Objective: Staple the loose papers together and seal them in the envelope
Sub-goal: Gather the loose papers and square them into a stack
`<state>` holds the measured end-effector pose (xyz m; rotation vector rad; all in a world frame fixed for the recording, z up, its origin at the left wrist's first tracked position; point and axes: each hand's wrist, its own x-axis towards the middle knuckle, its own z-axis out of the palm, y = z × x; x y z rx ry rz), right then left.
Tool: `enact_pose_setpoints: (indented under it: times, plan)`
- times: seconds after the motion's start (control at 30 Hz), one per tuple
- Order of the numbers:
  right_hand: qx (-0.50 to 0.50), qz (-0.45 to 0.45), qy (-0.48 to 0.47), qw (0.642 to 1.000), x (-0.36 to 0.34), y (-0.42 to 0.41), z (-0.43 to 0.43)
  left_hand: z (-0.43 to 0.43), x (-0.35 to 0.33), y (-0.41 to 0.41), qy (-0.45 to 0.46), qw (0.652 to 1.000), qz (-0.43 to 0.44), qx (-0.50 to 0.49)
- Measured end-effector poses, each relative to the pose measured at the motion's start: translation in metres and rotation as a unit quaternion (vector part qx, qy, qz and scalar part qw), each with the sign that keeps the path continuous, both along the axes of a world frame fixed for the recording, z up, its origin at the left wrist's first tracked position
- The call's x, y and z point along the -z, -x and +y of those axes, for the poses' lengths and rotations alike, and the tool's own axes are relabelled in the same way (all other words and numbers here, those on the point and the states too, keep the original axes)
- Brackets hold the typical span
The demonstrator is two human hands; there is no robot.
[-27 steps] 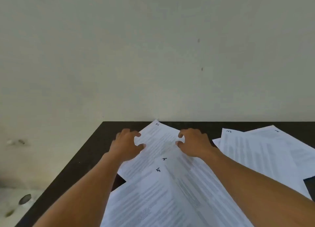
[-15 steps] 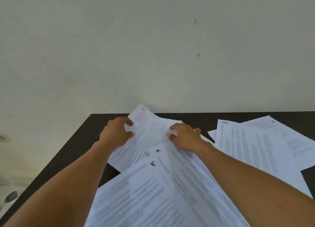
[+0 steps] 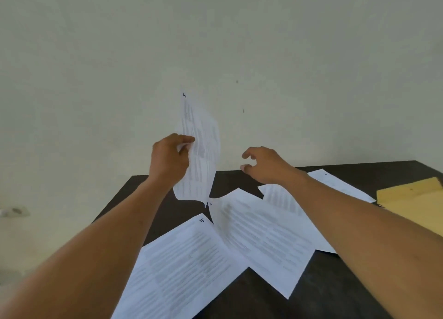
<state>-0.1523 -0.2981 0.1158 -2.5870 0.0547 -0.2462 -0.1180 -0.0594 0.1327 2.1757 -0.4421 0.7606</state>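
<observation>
My left hand (image 3: 169, 161) pinches the printed sheet marked 1 (image 3: 202, 151) by its left edge and holds it upright in the air above the far side of the dark table (image 3: 335, 294). My right hand (image 3: 262, 164) hovers to its right with fingers loosely spread, holding nothing. Flat on the table lie the sheet marked 5 (image 3: 182, 270), another sheet (image 3: 263, 237) overlapping it, and two more sheets (image 3: 280, 199) further back, partly hidden by my right forearm. A tan envelope (image 3: 414, 203) lies at the right edge.
A plain pale wall stands right behind the table. The table's left edge (image 3: 112, 203) runs diagonally beside my left forearm. Dark tabletop shows at the near right. No stapler is in view.
Sheet 1 went from lying on the table under both hands to hanging upright in my left hand. My right hand let go of it and moved right. The view tilted, bringing the envelope in.
</observation>
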Motion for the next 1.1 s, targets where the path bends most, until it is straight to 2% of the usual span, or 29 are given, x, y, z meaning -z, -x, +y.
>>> enact_pose_setpoints:
  times: [0.27,0.37,0.5,0.63,0.77,0.87,0.97,1.1]
  plan:
    - [0.072,0.000,-0.017,0.997,-0.001,0.047,-0.066,-0.042,-0.032,0.029,0.022,0.998,-0.062,0.014]
    - [0.124,0.063,0.002,0.990,0.008,0.058,-0.093,-0.062,-0.046,0.025,0.029,0.996,-0.076,0.028]
    - [0.143,0.166,-0.004,0.976,0.015,0.070,-0.113,-0.084,-0.065,0.022,0.033,0.995,-0.076,0.046]
    - [0.147,0.179,0.007,0.973,0.024,0.062,-0.116,-0.102,-0.059,0.023,0.066,0.994,-0.005,0.091]
    - [0.198,0.172,-0.004,0.965,0.065,0.047,-0.141,-0.124,-0.007,0.014,0.094,0.979,0.118,0.135]
    - [0.282,0.182,-0.030,0.942,0.092,0.055,-0.164,-0.138,0.044,0.002,0.100,0.963,0.199,0.153]
    - [0.393,0.175,-0.037,0.902,0.114,0.056,-0.181,-0.148,0.092,-0.012,0.087,0.949,0.267,0.144]
    - [0.453,0.171,0.019,0.875,0.132,0.036,-0.188,-0.158,0.135,-0.027,0.078,0.933,0.330,0.123]
